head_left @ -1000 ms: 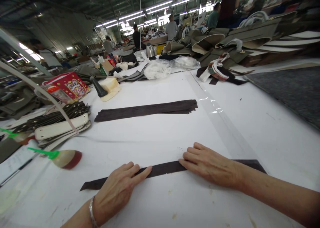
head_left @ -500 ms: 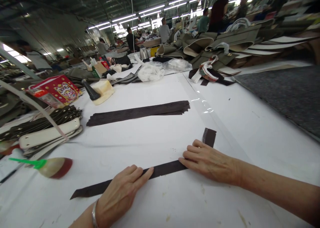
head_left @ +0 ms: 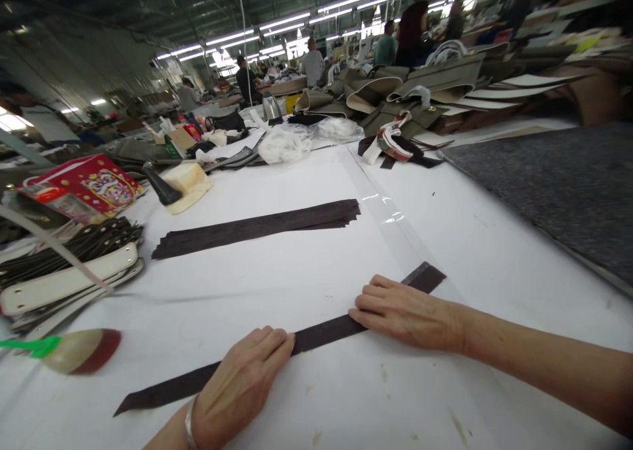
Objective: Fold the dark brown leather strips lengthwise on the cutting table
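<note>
A long dark brown strip (head_left: 321,335) lies across the white table near me, running from lower left to upper right. My left hand (head_left: 242,384) rests flat on its left part, fingers stretched out, a bracelet at the wrist. My right hand (head_left: 400,311) presses flat on the strip further right, fingers together and extended. The strip's right end (head_left: 422,279) shows beyond my right hand. A stack of similar dark strips (head_left: 257,227) lies further back on the table.
A clear plastic ruler (head_left: 390,219) runs diagonally past the stack. At left lie a pile of straps (head_left: 64,265), a red box (head_left: 84,185) and a brush with a green handle (head_left: 74,350). A grey mat (head_left: 558,180) covers the right. Bags and people fill the background.
The strip has swung so its right end now points up and right beyond my right hand. Both hands stay flat on it. The view has shifted a little right.
</note>
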